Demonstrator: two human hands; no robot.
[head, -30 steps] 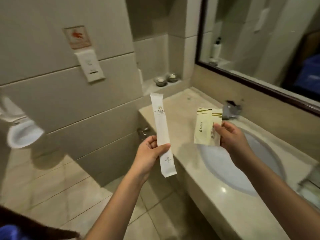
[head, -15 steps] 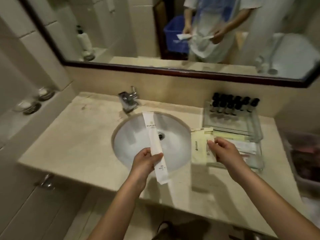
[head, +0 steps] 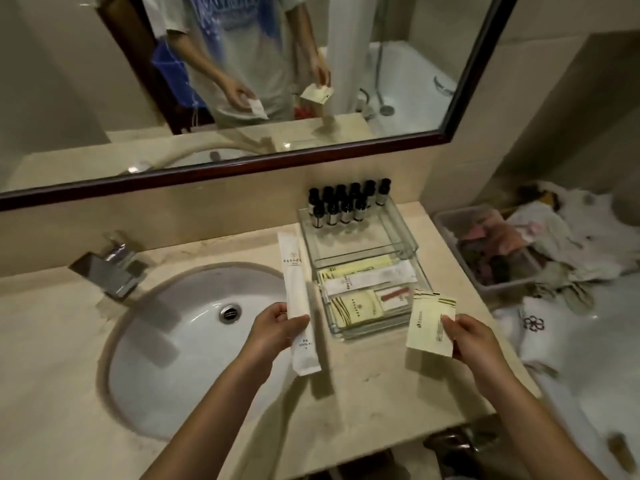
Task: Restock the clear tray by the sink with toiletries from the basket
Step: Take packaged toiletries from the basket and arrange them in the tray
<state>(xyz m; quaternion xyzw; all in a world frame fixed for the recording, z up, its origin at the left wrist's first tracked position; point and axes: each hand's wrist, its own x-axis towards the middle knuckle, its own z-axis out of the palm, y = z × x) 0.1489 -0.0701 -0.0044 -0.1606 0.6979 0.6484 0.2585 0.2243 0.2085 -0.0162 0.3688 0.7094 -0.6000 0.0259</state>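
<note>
The counter [head: 52, 323] has swung into view; the clear tray [head: 349, 247] (packets [head: 356, 308] already in its front section) now lies between both hands. Left hand [head: 273, 327] pinches a long white sachet [head: 294, 271], right hand [head: 474, 337] a cream packet [head: 427, 323], so placing seems next.
</note>
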